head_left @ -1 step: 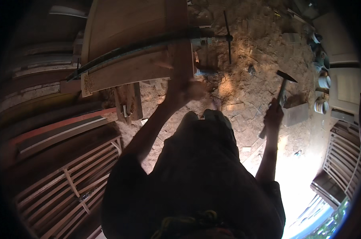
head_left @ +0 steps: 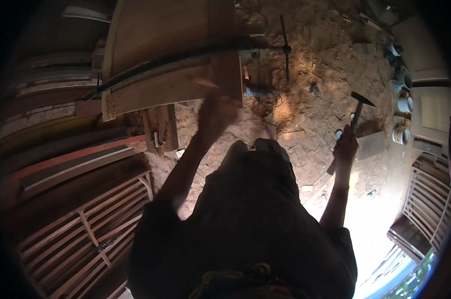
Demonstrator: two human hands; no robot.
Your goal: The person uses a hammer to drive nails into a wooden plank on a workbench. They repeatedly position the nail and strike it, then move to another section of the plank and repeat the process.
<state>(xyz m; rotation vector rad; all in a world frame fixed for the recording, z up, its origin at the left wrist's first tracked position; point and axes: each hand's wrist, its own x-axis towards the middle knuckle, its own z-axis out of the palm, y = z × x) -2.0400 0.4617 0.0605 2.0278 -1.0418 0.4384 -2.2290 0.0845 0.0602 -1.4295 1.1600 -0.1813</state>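
In my right hand (head_left: 345, 150), fingers wrapped round its handle, is a hammer (head_left: 357, 115) with a dark head that tapers to a point. It is held up over the floor at the right. My left hand (head_left: 218, 113) is smeared by motion at the near right corner of a framed wooden panel (head_left: 161, 30). Its fingers cannot be made out. Across the panel runs a long dark bar clamp (head_left: 151, 66), whose screw and T-handle (head_left: 286, 50) stick out past the right edge. A small pale sliver (head_left: 205, 82) shows on the panel near my left hand.
Wood shavings and offcuts (head_left: 293, 134) cover the floor. Stacked boards (head_left: 76, 169) and a slatted wooden frame (head_left: 86, 226) lie at the left. Several tubs (head_left: 400, 133), a paneled door (head_left: 434, 107) and another slatted piece (head_left: 427, 194) stand along the right. A block (head_left: 371, 144) lies beside the hammer.
My left hand has shifted left, toward the panel's near edge. My right hand and the hammer have moved slightly right and down in the picture. The panel and clamp stay put.
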